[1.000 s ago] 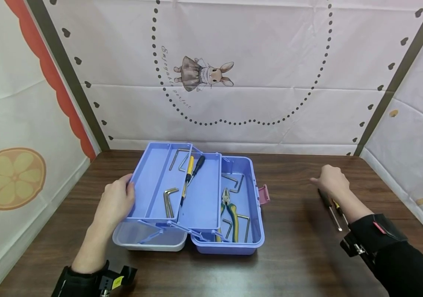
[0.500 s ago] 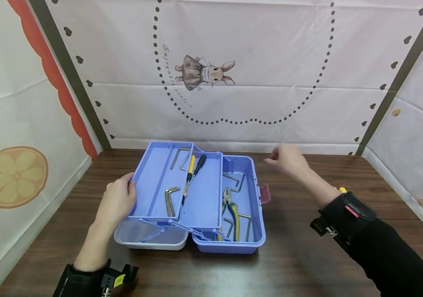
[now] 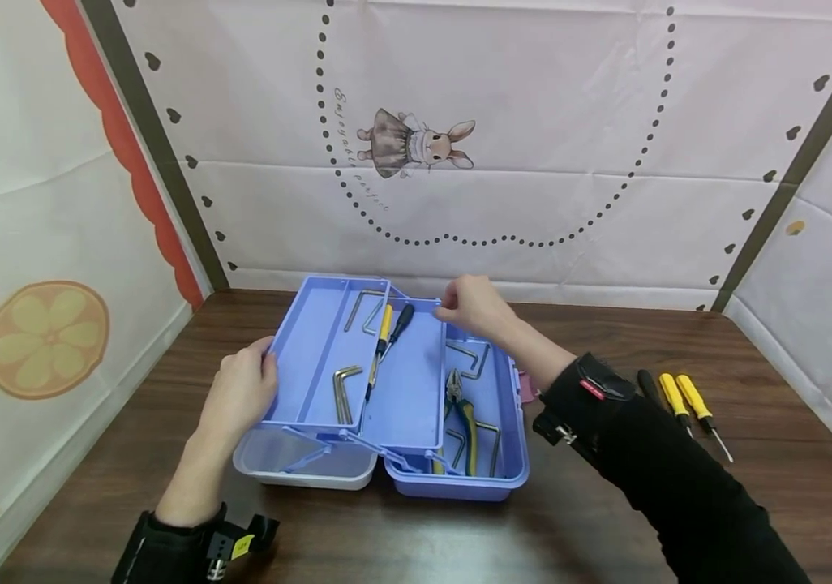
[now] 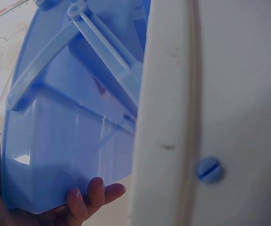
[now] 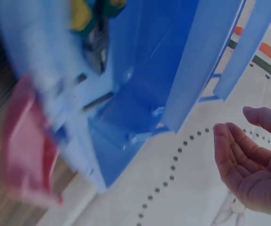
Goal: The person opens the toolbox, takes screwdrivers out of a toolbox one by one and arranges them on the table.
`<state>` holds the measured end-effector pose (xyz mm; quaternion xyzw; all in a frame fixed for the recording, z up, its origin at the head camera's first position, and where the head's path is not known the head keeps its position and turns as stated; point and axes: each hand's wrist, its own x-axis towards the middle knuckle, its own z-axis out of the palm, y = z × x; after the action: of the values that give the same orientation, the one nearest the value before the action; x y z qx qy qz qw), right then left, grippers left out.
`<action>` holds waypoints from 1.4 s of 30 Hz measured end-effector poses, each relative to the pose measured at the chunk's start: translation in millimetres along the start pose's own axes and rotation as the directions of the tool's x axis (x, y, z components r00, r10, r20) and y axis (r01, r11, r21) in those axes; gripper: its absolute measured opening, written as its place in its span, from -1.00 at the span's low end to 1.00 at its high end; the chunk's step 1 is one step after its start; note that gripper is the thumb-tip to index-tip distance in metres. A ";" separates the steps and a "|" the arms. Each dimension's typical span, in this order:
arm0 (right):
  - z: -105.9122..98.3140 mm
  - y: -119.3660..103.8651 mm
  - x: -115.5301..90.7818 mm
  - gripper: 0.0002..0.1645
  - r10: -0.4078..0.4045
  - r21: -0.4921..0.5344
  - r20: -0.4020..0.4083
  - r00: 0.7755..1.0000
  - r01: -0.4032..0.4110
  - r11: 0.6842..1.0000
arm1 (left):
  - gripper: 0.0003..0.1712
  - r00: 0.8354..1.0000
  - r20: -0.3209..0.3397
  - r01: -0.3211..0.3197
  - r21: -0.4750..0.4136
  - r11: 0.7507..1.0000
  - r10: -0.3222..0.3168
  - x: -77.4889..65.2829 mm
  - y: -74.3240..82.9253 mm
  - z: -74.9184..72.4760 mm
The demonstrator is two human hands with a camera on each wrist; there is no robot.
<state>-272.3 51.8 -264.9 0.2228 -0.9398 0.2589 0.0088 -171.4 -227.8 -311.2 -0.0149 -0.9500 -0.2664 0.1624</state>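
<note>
My left hand [image 3: 242, 389] grips the left edge of the upper tray [image 3: 298, 357] of a blue cantilever toolbox [image 3: 460, 490]. In the left wrist view its fingers [image 4: 96, 193] curl beneath the tray. Over the back right of the toolbox hovers my right hand [image 3: 480, 308], loosely curled and holding nothing; the right wrist view shows thumb and fingers apart, beside a tray end. A yellow-handled screwdriver [image 3: 384, 324] and a black-handled one [image 3: 403, 319] lie across the trays. Pliers [image 3: 469, 438] and several hex keys [image 3: 496, 446] lie in the bottom compartment.
Two yellow-handled screwdrivers [image 3: 693, 396] and a black-handled one [image 3: 647, 384], partly hidden by the right sleeve, lie on the table's right. A translucent lid [image 3: 306, 461] lies beneath the upper tray. The pink latch [image 3: 527, 388] sticks out right. Printed cloth [image 3: 533, 122] encloses the table.
My right hand has moved left from beside the screwdrivers on the table to above the toolbox's back right. My left hand stays on the tray. The head view has shifted slightly.
</note>
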 end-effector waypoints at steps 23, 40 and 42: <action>46.9 -21.2 48.9 -0.50 0.282 -0.076 0.093 0.955 -0.275 0.958 | -0.57 0.998 0.053 0.026 -0.008 1.000 -0.026 -0.4 2.4 0.5; 57.1 -28.4 57.4 -0.36 0.296 -0.252 0.101 0.950 -0.264 0.931 | -0.56 0.998 0.053 0.037 -0.002 0.999 -0.037 0.2 2.4 -0.8; 57.2 -27.6 57.5 -0.39 0.276 -0.278 0.104 0.955 -0.239 0.930 | -0.56 0.998 0.054 0.036 -0.004 0.999 -0.036 0.0 2.8 -0.8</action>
<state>-306.7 -21.2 -293.6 0.1122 -0.9851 0.1146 -0.0625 -170.9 -225.9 -309.1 -0.0054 -0.9534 -0.2713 0.1320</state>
